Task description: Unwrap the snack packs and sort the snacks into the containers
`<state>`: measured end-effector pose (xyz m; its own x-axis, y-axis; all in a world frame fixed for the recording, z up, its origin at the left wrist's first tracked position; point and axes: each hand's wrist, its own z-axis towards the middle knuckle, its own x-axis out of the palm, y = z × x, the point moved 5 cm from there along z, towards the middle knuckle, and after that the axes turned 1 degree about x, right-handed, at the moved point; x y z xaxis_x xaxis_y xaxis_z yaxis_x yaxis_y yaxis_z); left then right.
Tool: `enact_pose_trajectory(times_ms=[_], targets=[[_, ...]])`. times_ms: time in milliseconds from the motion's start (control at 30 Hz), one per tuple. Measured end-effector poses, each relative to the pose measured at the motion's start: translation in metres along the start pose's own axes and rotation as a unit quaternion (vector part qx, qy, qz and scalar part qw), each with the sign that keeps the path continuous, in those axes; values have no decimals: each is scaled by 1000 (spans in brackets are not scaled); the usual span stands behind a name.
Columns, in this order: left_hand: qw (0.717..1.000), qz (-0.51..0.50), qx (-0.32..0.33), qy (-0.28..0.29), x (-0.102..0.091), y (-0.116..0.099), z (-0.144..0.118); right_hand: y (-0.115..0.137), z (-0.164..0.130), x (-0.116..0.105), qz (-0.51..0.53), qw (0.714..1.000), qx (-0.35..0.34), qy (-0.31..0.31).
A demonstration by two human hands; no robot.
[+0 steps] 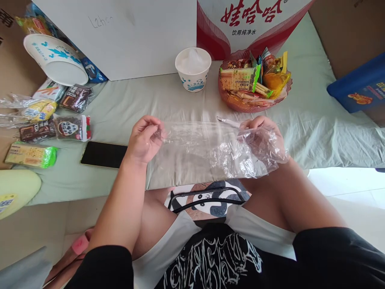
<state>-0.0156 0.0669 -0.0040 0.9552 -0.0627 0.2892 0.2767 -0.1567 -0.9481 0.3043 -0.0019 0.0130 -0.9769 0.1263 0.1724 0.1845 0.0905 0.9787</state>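
A clear plastic bag (195,148) is stretched between my two hands, just above the near edge of the covered surface. My left hand (146,138) is closed, pinching the bag's left end. At the other end, my right hand (263,134) grips the bag too, with part of the film draped over its fingers. A small thin blade-like piece (221,119) shows beside the right hand; whether that hand holds it cannot be made out. Beyond the hands stand a paper cup (192,82) with something whitish and translucent inside and a pink bowl (224,94) of packaged snacks.
Several wrapped snacks (76,97) and a dark phone (104,154) lie at the left. A tilted paper bucket (55,56) rests behind them. A white and red carton (150,36) stands along the back, and a blue package (357,86) sits at the right.
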Motion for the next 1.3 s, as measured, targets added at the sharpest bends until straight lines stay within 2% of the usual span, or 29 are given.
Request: enact_pose_trajectory(times_ms=[167,233,333,400,500,600,700,800,900,967,1033,1067,1167,1233,1300], targets=[[996,-33,-75,-45,-2,5,5,-4,8,-7,-78,997,6,29],[995,-22,-95,-36,-1,7,6,-8,8,-9,-124,992,11,15],[994,50,-97,4,1,10,7,-12,4,-11,-181,983,9,-9],[991,93,-96,17,1,10,7,-10,-1,-11,-167,986,-5,-3],[990,106,-95,12,0,8,6,-4,-7,-12,-93,994,-2,51],[990,82,-110,35,1,6,7,-2,-6,-15,-42,991,55,111],[980,68,-152,105,9,11,8,-10,3,-16,10,987,125,103],[958,90,-195,192,22,21,7,-28,7,5,69,964,223,127],[938,111,-209,253,36,29,6,-48,-6,43,47,916,317,242],[936,98,-200,271,43,31,7,-56,-18,65,-19,883,328,336],[951,53,-174,252,47,28,9,-59,-23,76,-75,878,290,372],[961,22,-156,228,47,26,10,-58,-20,77,-90,893,261,356],[977,-47,-122,169,52,28,5,-50,-6,65,-102,953,174,224],[972,-55,-136,185,62,38,-5,-43,3,55,-118,973,127,151],[965,-41,-152,211,73,51,-15,-38,8,48,-141,980,86,109]])
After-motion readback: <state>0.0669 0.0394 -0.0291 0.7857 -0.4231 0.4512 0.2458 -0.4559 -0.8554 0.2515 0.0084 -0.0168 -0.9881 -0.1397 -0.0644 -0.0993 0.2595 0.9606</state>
